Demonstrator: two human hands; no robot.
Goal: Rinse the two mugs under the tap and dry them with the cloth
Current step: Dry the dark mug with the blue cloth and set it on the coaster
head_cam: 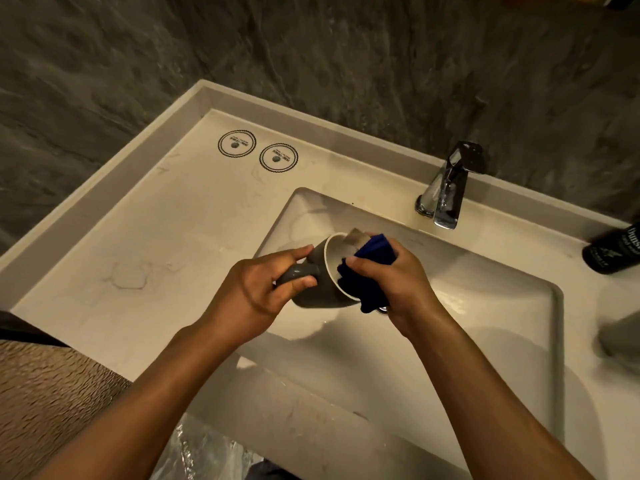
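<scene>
Head view: hands over the sink point(540, 306).
Left hand point(256, 292): closed around mug point(318, 271) handle, mug tilted.
Right hand point(391, 282): pinching cloth point(363, 271) inside the mug.
Tip: turn mug, wipe the whole inside.

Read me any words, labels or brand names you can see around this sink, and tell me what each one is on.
Black bottle at the right edge of the counter: white lettering that starts "Duns", cut off by the picture's edge; the smaller lines under it are too blurred to read.
Two round coasters at the back left of the counter: small print in the middle of each, too small to read.
Tap, mug, blue cloth: no text visible.
</scene>
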